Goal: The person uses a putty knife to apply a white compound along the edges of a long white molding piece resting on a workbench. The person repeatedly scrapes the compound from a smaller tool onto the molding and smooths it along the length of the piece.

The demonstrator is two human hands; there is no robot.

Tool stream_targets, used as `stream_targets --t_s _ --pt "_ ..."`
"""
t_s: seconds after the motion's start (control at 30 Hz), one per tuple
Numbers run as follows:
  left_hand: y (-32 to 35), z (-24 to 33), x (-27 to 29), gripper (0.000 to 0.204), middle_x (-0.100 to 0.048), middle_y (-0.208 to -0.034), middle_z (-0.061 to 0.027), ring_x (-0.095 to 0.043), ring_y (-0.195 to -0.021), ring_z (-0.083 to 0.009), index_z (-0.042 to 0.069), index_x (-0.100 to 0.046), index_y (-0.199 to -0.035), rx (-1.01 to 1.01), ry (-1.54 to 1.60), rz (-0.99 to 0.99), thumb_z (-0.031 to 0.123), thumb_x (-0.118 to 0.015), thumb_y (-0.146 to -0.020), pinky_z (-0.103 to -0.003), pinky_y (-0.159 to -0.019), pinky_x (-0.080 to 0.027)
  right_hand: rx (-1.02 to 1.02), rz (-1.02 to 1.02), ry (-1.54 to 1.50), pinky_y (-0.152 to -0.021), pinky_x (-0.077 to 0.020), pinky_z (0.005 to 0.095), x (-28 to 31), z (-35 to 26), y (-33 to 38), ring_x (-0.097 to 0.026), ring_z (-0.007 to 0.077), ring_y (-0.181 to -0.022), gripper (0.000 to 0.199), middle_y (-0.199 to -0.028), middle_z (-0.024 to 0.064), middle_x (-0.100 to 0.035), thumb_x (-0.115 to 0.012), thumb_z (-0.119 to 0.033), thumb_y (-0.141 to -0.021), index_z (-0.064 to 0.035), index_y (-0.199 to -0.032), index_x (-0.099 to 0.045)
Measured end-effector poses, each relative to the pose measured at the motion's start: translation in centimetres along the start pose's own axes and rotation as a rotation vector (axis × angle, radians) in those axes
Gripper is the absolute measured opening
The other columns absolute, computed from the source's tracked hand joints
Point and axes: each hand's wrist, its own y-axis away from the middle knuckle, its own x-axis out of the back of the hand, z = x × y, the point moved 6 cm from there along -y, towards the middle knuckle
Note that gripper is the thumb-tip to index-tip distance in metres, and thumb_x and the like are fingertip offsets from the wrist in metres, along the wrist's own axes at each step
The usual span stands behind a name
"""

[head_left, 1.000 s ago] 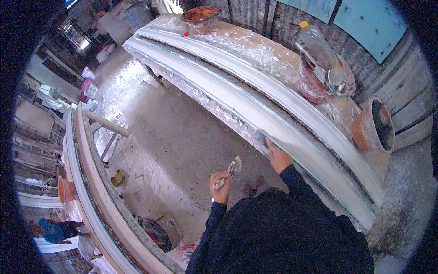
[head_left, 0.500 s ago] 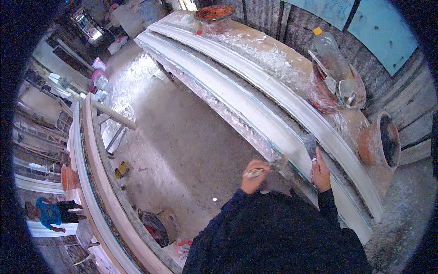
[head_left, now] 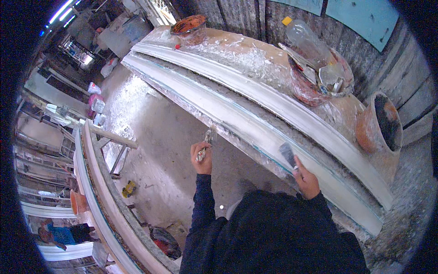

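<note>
My left hand (head_left: 201, 160) is closed around the handle of a plaster-caked hand tool (head_left: 208, 136). Its tip points away beside the near edge of the bench; I cannot make out whether it is a brush or a scraper. My right hand (head_left: 308, 181) grips a putty knife (head_left: 287, 154) with a wide grey blade. That blade lies over or on the nearer long white moulding (head_left: 237, 116); contact cannot be told. A second white moulding (head_left: 255, 82) runs alongside, farther off, with a grey gap between the two.
Behind the mouldings stand a terracotta pot (head_left: 369, 125), a plaster-smeared basin (head_left: 310, 91) holding a clear bottle (head_left: 303, 39), and another bowl (head_left: 189, 29). A second bench with long mouldings (head_left: 98, 182) curves along the left. Another person (head_left: 66, 234) is beyond it.
My left hand has moved left and away along the bench's near edge with its tool. My right hand has shifted left, bringing the putty knife from the gap onto or over the nearer moulding.
</note>
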Motion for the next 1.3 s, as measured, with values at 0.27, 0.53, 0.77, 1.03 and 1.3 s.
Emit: stream_targets --t_s 0.27,0.53,0.77,1.03,1.3 --pt "2.1 2.0 -1.2 0.009 -0.058 -0.081 -0.0093 -0.057 -0.081 -0.0224 0.004 -0.060 -0.073 0.053 0.135 -0.067 -0.003 -0.062 -0.069 -0.031 -0.075 -0.044 0.133 -0.100 0.196 -0.100 -0.0283 0.0375 -6.0 -0.7 -2.4 -0.041 0.0383 -0.116 0.053 -0.124 0.0249 -0.043 -0.042 -0.021 -0.086 -0.0144 -0.137 -0.026" --pt "1.9 -0.9 -0.5 0.009 -0.057 -0.082 -0.0089 -0.057 -0.082 -0.0218 0.003 -0.059 -0.073 0.176 0.200 -0.221 -0.004 -0.062 -0.068 -0.031 -0.076 -0.044 -0.140 -0.192 0.293 -0.081 -0.0431 0.0429 -10.1 -4.8 -5.8 -0.055 0.0421 -0.092 0.054 -0.107 0.0293 -0.052 -0.040 -0.020 -0.087 -0.0161 -0.138 -0.022" --pt "0.0 -2.6 1.7 0.010 -0.058 -0.084 -0.0099 -0.057 -0.083 -0.0210 0.004 -0.061 -0.076 0.209 0.193 -0.278 -0.004 -0.063 -0.069 -0.030 -0.075 -0.044 0.081 -0.011 0.239 -0.077 -0.0462 0.0443 -8.0 -3.2 -4.0 -0.057 0.0401 -0.087 0.055 -0.104 0.0224 -0.057 -0.041 -0.022 -0.088 -0.0209 -0.138 -0.019" --pt "-0.3 -2.4 0.8 0.012 -0.059 -0.087 -0.0090 -0.057 -0.084 -0.0210 0.004 -0.062 -0.078 0.216 0.248 -0.323 -0.002 -0.064 -0.068 -0.030 -0.076 -0.044 -0.077 -0.112 0.192 -0.093 -0.0362 0.0353 -11.1 -5.0 -8.1 -0.047 0.0358 -0.111 0.053 -0.123 0.0202 -0.047 -0.041 -0.018 -0.088 -0.0200 -0.138 -0.023" --pt "0.3 -3.6 1.4 0.014 -0.061 -0.087 -0.0091 -0.057 -0.085 -0.0220 0.005 -0.062 -0.074 0.256 0.263 -0.323 -0.003 -0.066 -0.064 -0.031 -0.076 -0.045 -0.118 -0.176 0.358 -0.084 -0.0421 0.0444 -8.9 -4.5 -5.5 -0.052 0.0415 -0.097 0.058 -0.113 0.0260 -0.050 -0.042 -0.021 -0.086 -0.0162 -0.139 -0.017"
